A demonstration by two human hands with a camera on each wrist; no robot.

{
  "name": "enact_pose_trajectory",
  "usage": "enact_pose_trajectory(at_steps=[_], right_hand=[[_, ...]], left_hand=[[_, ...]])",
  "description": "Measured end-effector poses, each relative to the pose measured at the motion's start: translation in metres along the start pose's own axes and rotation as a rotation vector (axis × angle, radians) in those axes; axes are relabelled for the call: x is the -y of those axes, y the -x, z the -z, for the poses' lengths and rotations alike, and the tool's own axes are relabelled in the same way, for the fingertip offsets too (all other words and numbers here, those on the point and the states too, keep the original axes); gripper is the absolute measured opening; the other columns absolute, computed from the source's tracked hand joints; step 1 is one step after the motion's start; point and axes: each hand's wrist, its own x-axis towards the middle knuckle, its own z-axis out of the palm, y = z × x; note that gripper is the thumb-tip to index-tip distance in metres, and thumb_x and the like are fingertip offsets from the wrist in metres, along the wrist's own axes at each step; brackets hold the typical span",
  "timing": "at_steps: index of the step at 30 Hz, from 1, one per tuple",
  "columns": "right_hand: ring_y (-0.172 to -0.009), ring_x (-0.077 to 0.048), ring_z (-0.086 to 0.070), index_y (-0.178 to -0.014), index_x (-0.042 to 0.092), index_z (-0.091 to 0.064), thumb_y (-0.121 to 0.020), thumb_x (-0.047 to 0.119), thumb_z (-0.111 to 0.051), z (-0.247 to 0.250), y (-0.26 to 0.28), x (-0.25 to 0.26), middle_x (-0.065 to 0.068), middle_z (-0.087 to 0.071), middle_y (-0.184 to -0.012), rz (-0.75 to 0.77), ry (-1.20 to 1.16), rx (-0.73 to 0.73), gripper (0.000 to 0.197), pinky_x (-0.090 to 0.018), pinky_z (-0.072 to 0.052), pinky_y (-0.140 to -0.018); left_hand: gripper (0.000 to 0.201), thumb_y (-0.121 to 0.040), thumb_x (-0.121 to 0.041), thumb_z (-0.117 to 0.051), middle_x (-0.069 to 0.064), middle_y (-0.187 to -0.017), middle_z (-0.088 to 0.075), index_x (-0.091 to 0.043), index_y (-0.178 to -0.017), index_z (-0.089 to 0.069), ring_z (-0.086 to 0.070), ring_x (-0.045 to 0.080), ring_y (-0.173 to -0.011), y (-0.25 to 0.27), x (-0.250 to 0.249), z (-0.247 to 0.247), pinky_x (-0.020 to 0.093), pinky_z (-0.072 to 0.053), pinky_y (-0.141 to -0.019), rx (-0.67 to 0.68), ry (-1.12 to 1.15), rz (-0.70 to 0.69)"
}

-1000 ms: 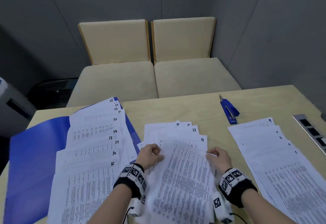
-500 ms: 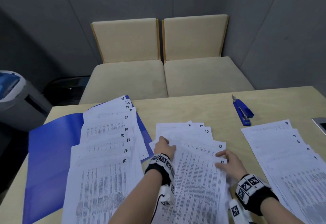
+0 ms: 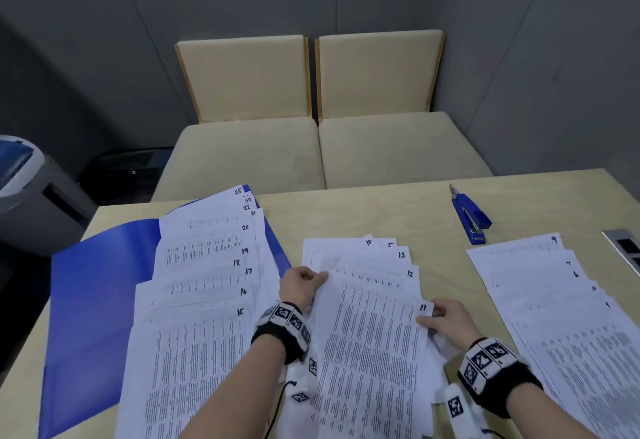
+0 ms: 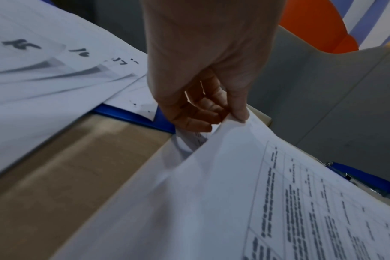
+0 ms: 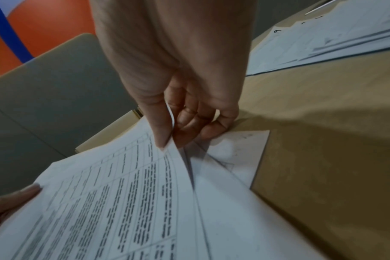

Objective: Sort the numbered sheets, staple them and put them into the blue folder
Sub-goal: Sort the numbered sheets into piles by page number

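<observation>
Three fans of numbered white sheets lie on the wooden table (image 3: 346,210). The left fan (image 3: 204,265), numbered 15 to 25, rests on the open blue folder (image 3: 90,286). The middle fan (image 3: 360,258) shows 10, 13, 12 and, on top, sheet 11 (image 3: 374,345). My left hand (image 3: 303,283) pinches sheet 11 at its far left corner (image 4: 238,121); my right hand (image 3: 446,317) pinches its far right corner (image 5: 169,140). The right fan (image 3: 540,286) shows 9, 7, 6. A blue stapler (image 3: 471,217) lies beyond it.
Two beige chairs (image 3: 311,120) stand against the table's far edge. A grey bin (image 3: 31,189) with a blue lid is off the table's left corner. A metal socket panel (image 3: 627,248) is set in the table at the right edge.
Both hands slid sheet 11 toward me, uncovering the 12 above it; its number now shows by my right thumb. The camera view shifted left.
</observation>
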Motion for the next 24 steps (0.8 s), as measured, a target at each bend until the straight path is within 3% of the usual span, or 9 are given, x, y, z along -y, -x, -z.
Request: enact_pose_trajectory(at_steps=[3, 6, 9, 11, 13, 16, 19, 21, 24], right_hand=[[-0.065, -0.021, -0.054, -0.088, 0.004, -0.066, -0.078, 0.002, -0.073, 0.002, 0.002, 0.002, -0.004, -0.054, -0.063, 0.014, -0.004, -0.003, 0.012, -0.029, -0.043, -0.066], [-0.063, -0.021, -0.053, -0.071, 0.009, -0.061, -0.078, -0.005, -0.070, 0.003, 0.004, 0.006, -0.002, -0.054, -0.060, 0.006, -0.023, -0.027, 0.018, -0.028, -0.043, -0.063], [-0.069, -0.024, -0.058, -0.072, 0.009, -0.061, -0.078, -0.007, -0.068, 0.002, 0.002, 0.007, -0.007, -0.061, -0.067, -0.033, -0.086, -0.074, 0.019, -0.032, -0.048, -0.065], [-0.075, -0.026, -0.061, -0.074, 0.009, -0.064, -0.079, -0.003, -0.069, 0.002, 0.001, 0.008, -0.010, -0.066, -0.073, -0.047, -0.086, -0.100, 0.013, -0.041, -0.051, -0.076], [-0.076, -0.025, -0.061, -0.074, 0.010, -0.065, -0.080, 0.002, -0.068, 0.000, -0.001, 0.008, -0.008, -0.067, -0.074, -0.052, -0.083, -0.128, 0.011, -0.043, -0.050, -0.079], [-0.072, -0.022, -0.051, -0.070, 0.008, -0.056, -0.082, 0.003, -0.063, -0.002, -0.002, 0.014, -0.006, -0.059, -0.072, -0.032, -0.056, -0.230, 0.014, -0.030, -0.040, -0.069], [-0.069, -0.019, -0.045, -0.067, 0.009, -0.048, -0.078, -0.001, -0.062, -0.003, -0.005, 0.018, -0.006, -0.051, -0.070, -0.048, -0.107, -0.273, 0.021, -0.028, -0.036, -0.061], [-0.072, -0.020, -0.051, -0.069, 0.009, -0.052, -0.077, 0.001, -0.065, -0.003, -0.009, 0.020, -0.007, -0.057, -0.073, -0.068, -0.156, -0.267, 0.017, -0.030, -0.042, -0.068], [-0.077, -0.022, -0.058, -0.072, 0.009, -0.058, -0.077, 0.001, -0.066, -0.005, -0.013, 0.022, -0.008, -0.064, -0.078, -0.082, -0.236, -0.268, 0.013, -0.037, -0.050, -0.079]], left_hand=[[0.033, -0.081, -0.033, -0.071, -0.001, -0.056, -0.058, -0.018, -0.056, -0.056, -0.057, 0.022, -0.058, 0.000, 0.002, 0.000, 0.040, -0.055, -0.069, 0.009, -0.046, -0.042], [0.032, -0.085, -0.032, -0.068, 0.003, -0.059, -0.058, -0.019, -0.057, -0.057, -0.056, 0.024, -0.059, -0.001, 0.004, 0.000, 0.042, -0.055, -0.070, 0.034, -0.094, -0.076], [0.029, -0.089, -0.029, -0.062, 0.003, -0.059, -0.057, -0.020, -0.062, -0.059, -0.055, 0.024, -0.061, -0.002, 0.006, 0.000, 0.042, -0.055, -0.071, 0.082, -0.104, -0.101], [0.019, -0.093, -0.028, -0.057, -0.002, -0.063, -0.054, -0.018, -0.077, -0.059, -0.052, 0.021, -0.060, 0.004, 0.001, 0.001, 0.032, -0.052, -0.061, 0.162, -0.051, -0.107], [0.012, -0.092, -0.027, -0.060, -0.003, -0.077, -0.059, -0.017, -0.098, -0.054, -0.056, 0.013, -0.062, 0.013, -0.004, 0.001, 0.018, -0.046, -0.048, 0.314, 0.020, -0.080], [0.029, -0.088, -0.009, -0.064, 0.003, -0.093, -0.067, -0.008, -0.115, -0.056, -0.063, 0.012, -0.075, 0.020, -0.001, 0.001, 0.013, -0.047, -0.052, 0.443, 0.089, -0.058], [0.023, -0.086, -0.010, -0.064, 0.009, -0.090, -0.071, -0.009, -0.109, -0.067, -0.061, 0.023, -0.073, 0.022, 0.008, 0.003, 0.026, -0.045, -0.056, 0.482, 0.099, -0.073], [0.026, -0.081, -0.019, -0.067, 0.015, -0.098, -0.072, -0.013, -0.106, -0.069, -0.057, 0.025, -0.076, 0.024, 0.011, 0.006, 0.030, -0.042, -0.057, 0.540, 0.147, -0.056], [0.023, -0.081, -0.018, -0.070, 0.009, -0.094, -0.072, -0.011, -0.103, -0.069, -0.057, 0.025, -0.077, 0.025, 0.010, 0.010, 0.026, -0.039, -0.053, 0.619, 0.135, -0.054]])
